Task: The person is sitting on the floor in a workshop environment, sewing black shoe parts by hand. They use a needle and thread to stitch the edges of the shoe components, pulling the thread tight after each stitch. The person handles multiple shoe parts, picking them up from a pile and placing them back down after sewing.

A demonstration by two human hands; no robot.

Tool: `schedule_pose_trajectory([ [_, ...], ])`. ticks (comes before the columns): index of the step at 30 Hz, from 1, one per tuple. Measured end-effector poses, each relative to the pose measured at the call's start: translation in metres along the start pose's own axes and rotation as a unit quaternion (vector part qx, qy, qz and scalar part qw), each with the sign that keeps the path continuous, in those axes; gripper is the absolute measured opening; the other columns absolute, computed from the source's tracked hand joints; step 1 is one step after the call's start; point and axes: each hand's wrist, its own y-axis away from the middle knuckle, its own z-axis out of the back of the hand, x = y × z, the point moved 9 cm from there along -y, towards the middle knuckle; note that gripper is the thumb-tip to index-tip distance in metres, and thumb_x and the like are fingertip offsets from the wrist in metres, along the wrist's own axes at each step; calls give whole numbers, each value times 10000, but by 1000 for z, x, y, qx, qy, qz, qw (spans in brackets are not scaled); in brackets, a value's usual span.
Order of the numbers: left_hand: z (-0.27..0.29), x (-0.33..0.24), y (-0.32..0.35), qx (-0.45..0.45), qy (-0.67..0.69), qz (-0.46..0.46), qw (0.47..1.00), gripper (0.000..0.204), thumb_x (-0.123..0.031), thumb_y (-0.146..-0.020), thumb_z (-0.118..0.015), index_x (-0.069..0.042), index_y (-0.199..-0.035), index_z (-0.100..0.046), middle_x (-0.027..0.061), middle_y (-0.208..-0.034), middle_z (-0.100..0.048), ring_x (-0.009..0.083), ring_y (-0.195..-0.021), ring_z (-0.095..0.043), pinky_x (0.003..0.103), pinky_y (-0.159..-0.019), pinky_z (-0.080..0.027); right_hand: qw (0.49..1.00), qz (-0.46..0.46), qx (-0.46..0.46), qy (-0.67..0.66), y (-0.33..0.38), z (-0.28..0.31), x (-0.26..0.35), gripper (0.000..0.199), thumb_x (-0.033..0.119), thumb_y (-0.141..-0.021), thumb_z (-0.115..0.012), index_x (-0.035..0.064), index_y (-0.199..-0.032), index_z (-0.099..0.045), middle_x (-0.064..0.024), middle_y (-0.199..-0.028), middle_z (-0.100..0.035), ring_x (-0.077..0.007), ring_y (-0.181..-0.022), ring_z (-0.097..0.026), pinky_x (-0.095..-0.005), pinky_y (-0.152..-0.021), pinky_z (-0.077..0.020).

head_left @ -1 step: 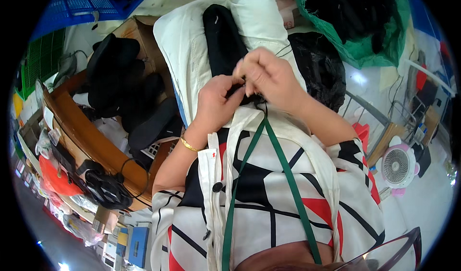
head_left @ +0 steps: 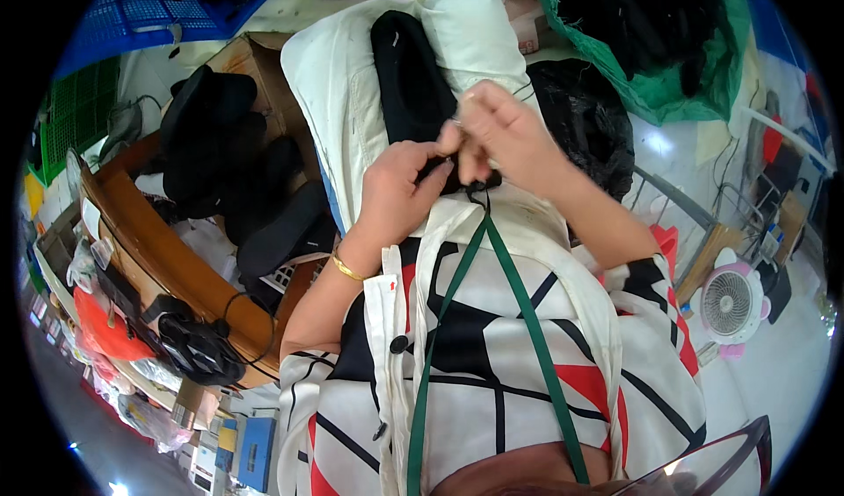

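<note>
Black slipper (head_left: 409,74) lies on white cloth (head_left: 352,83); left hand (head_left: 396,193) and right hand (head_left: 510,135) fingers pinch its near end.

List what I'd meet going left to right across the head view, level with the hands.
Curved wooden table edge → pile of black pieces → left hand → right hand → black plastic bag → green sack. Both hands pinch a long black piece lying on white cloth.

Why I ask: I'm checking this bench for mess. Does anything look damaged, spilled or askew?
Nothing looks spilled or broken. Both hands, left hand and right hand, pinch a black fabric piece lying on a white cloth; black pieces are heaped loosely to the left.
</note>
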Motion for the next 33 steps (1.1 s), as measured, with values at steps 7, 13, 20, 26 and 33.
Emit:
schedule_pose_trajectory([
  [7, 0, -16, 8, -19, -90, -107, 990, 148, -48, -809, -756, -47, -943, -695, 104, -875, -695, 284, -788, -649, 362, -686, -525, 915, 129, -105, -367, 30, 198, 104, 157, 71, -1000, -494, 46, -845, -487, -10, -626, -405, -123, -533, -411, -335, -723, -476],
  [13, 1, -22, 3, -39, -108, -131, 985, 153, -64, -796, -749, -62, -931, -676, 77, -871, -687, 271, -784, -645, 367, -661, -527, 772, 375, -472, -203, 115, 370, 169, 249, 13, -993, -441, 21, -752, -379, -82, -658, -359, -207, -610, -418, -577, -1092, -440],
  [20, -1, -27, -7, -40, -120, -133, 983, 181, -19, -793, -757, -43, -957, -685, 104, -871, -692, 285, -788, -652, 365, -683, -528, 741, 411, -528, 64, 125, 392, 170, 183, 82, -983, -576, -75, -1077, -581, -222, -1125, -652, -310, -1051, -667, -388, -974, -562],
  [26, -6, -26, 10, -58, -192, -203, 958, 291, -4, -743, -782, -62, -1012, -688, 73, -918, -687, 259, -778, -652, 353, -656, -537, 975, 128, -160, 83, -9, 168, 27, 188, 101, -982, -593, 82, -1157, -659, -20, -854, -665, -81, -642, -585, -224, -556, -467],
  [33, -6, -27, 15, -62, -233, -251, 938, 317, -29, -705, -699, -70, -1020, -703, 43, -939, -677, 211, -788, -661, 317, -612, -547, 923, 82, 185, 327, -15, 11, -36, 185, 207, -934, -610, 101, -1053, -704, -117, -879, -718, -302, -769, -684, -377, -707, -529],
])
